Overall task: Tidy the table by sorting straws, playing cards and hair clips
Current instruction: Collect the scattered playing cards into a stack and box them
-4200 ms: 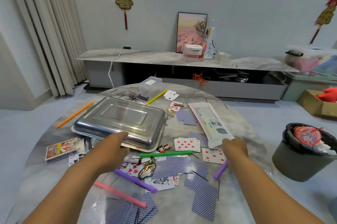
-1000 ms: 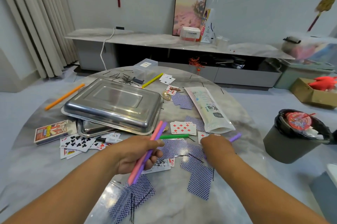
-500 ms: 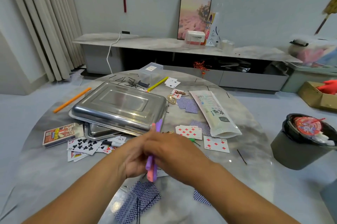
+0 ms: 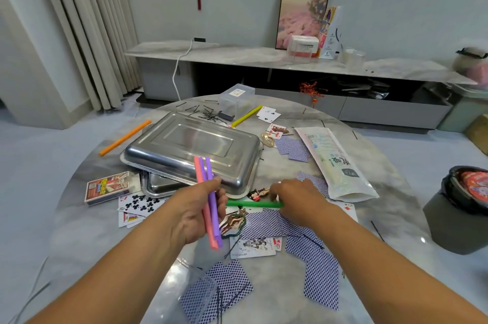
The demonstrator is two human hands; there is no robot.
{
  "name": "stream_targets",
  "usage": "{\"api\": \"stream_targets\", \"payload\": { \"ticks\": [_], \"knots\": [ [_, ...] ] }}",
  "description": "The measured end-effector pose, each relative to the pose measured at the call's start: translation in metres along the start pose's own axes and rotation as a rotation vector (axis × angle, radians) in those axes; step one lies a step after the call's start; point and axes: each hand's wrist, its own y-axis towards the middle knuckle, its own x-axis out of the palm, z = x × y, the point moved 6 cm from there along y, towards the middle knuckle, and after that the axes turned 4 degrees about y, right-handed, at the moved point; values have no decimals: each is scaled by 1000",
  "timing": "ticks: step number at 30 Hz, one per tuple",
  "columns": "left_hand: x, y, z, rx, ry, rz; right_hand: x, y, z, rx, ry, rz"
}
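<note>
Just above the near middle of the round marble table [image 4: 87,191], the person's left hand [image 4: 192,215] grips a bundle of three straws [image 4: 208,199], one pink and two purple, held nearly upright with the thumb pressed across them; their upper ends rise in front of the steel tray lid [image 4: 192,147] and their lower ends poke out beneath the palm. Right beside that grip, the right hand [image 4: 298,202] is down at the table surface, its fingers closed on one end of a green straw [image 4: 250,203] that lies flat and points back toward the left hand's fingers. Just beyond the green straw sits a small figure hair clip [image 4: 257,193], and just under the left hand's fingers lies another ornate hair clip [image 4: 233,222] on face-down playing cards [image 4: 274,223] with blue patterned backs. More blue-backed cards lie nearer the person, below both wrists, with thin black hairpins across them. To the left of the bundle, face-up club cards [image 4: 138,205] lie next to a boxed card deck [image 4: 108,186]. Farther from the hands, past the lid, an orange straw [image 4: 125,137] rests by the table's left edge and a yellow straw [image 4: 247,115] lies near a clear plastic box [image 4: 236,99] and a scatter of black hairpins [image 4: 208,114]. Beyond the right hand lies a long plastic straw bag [image 4: 335,165], and a dark waste bin [image 4: 459,207] stands on the floor off to that side.
</note>
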Motion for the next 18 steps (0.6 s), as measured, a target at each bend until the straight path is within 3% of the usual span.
{"api": "stream_targets", "payload": {
  "ticks": [4,7,11,14,18],
  "knots": [
    [-4,-1,7,20,-39,31,-8,-7,-6,0,-59,-59],
    [-5,-2,6,42,-33,40,-31,-14,-2,102,100,-61],
    [5,-9,3,142,6,19,-58,-29,-7,155,482,-65],
    [30,-18,-2,219,14,-84,-57,-43,-44,48,837,-98],
    [46,-22,-8,353,130,-81,-44,-44,-68,-38,718,-14]
  ]
}}
